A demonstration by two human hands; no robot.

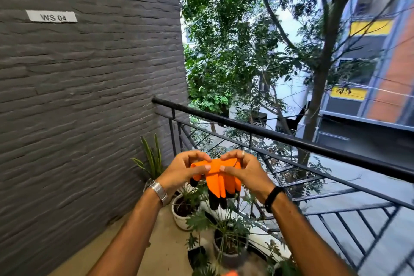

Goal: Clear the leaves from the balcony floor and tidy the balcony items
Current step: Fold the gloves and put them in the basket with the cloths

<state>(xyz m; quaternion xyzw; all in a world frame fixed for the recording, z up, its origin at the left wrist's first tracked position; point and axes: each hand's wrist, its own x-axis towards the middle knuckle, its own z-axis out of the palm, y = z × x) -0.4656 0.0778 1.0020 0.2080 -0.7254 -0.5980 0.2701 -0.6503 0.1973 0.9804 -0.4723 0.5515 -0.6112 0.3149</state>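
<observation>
Both grips, left hand and right hand, pinched on orange gloves; black fingertips partly hidden.

There is only one view, from the person's head. It faces forward and a little down, along the grey brick wall on the left and over the black railing towards the street. The hands are near; the lowest edge seems blurred.

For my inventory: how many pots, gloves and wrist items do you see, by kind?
Pots: 3, white pot, grey pot, black pot
Gloves: bundle, count unclear
Watch: 1
Wristband: 1
Total: 5, plus the gloves
</observation>
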